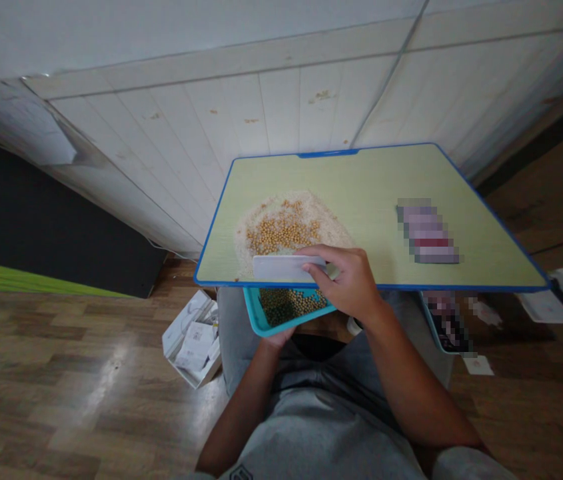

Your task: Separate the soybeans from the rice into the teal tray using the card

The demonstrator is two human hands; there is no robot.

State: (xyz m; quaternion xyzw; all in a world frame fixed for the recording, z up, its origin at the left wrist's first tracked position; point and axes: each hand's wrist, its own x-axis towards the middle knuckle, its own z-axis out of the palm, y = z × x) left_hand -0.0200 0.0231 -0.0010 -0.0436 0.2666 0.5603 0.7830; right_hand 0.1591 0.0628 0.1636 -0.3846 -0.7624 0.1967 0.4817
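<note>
My right hand (pixel 354 280) pinches a flat white card (pixel 277 267) between thumb and fingers. The card stands on edge near the front rim of a pale yellow-green table (pixel 381 177) with a blue border. Just beyond it lies a spread of yellow soybeans (pixel 281 232) among pale, rice-like grains (pixel 332 228). My left hand (pixel 279 338) supports a turquoise tray (pixel 262 329) from below, under the table's front edge; most of its fingers are hidden beneath the tray. Inside the tray are small dark green beans (pixel 277 308) and yellowish beans (pixel 306 304).
A blurred-out flat object (pixel 428 233) lies on the right of the table. On the floor are an open white box (pixel 192 340) with papers at left and a second tray (pixel 435 327) at right. A white panelled wall (pixel 281 110) stands behind the table.
</note>
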